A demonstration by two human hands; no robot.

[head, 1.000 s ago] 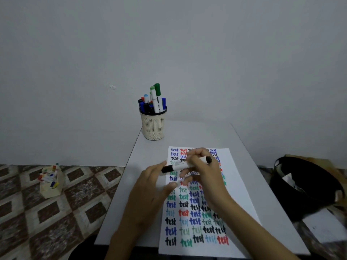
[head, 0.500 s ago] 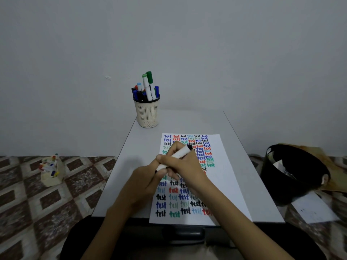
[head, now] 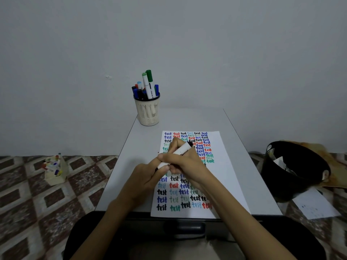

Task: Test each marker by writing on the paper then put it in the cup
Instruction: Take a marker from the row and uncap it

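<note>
here, in the head view, a grey table (head: pixel 187 119) stands against a plain wall. a white sheet of paper (head: pixel 223 177) lies on the table and reaches its near edge. it is closer to the right edge than to the left one, and rows of the word "test" in black, blue, red and green cover its left part.

above the middle of this sheet both hands hold one white marker with a black end (head: pixel 181 152). the marker is tilted, with the black end pointing to the far right. the right hand (head: pixel 187 162) has its fingers curled around the barrel. the left hand (head: pixel 146 177) pinches the lower end of the marker between thumb and fingers. this lower end is hidden in the hands, so i cannot tell if it touches the paper.

a cream perforated plastic cup (head: pixel 148 111) stands upright at the far left corner of the table, well apart from the hands. coloured markers (head: pixel 147 85) stand inside it, most of them blue, black and green.

on the patterned tiled floor (head: pixel 28 203) to the left of the table there is a small cream box (head: pixel 55 171) with more markers. to the right stands a black round bin (head: pixel 293 171), and a loose white sheet (head: pixel 315 205) lies just beside it.
</note>
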